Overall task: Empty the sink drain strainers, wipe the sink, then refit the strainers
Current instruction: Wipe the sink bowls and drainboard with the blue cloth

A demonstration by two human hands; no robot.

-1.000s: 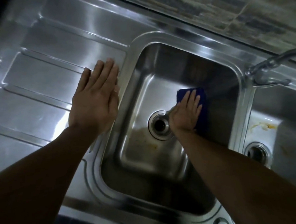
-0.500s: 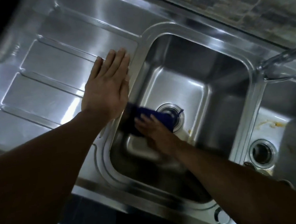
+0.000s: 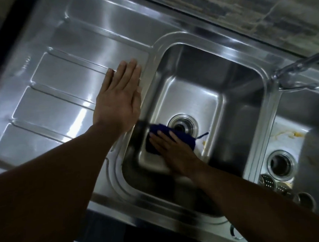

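- The left hand (image 3: 119,99) lies flat and spread, holding nothing, on the drainboard (image 3: 64,83) just at the basin's (image 3: 241,83) 9 o'clock rim; likely a brace, taking body weight while the other arm reaches down.
- The right hand (image 3: 172,151) presses a blue cloth (image 3: 166,132) against the basin floor, fingers (image 3: 161,139) stretched flat over it rather than closed round it, which suits scrubbing with an even push.
- The cloth sits at about 7 o'clock of the open drain (image 3: 183,126), touching its ring; a loose thread trails toward 3 o'clock.
- Yellowish residue (image 3: 204,142) remains just at 4 o'clock of the drain, so wiping looks unfinished.
- Two perforated strainers (image 3: 267,182) rest out of their holes in the second basin's (image 3: 302,113) 7 o'clock corner, beside its own open drain (image 3: 281,163); probably parked there to keep both drains clear for wiping.
- That second basin bears yellow stains (image 3: 288,134) near 12 o'clock of its drain, seemingly not yet wiped.
- The tap (image 3: 296,67) hangs above the divider.
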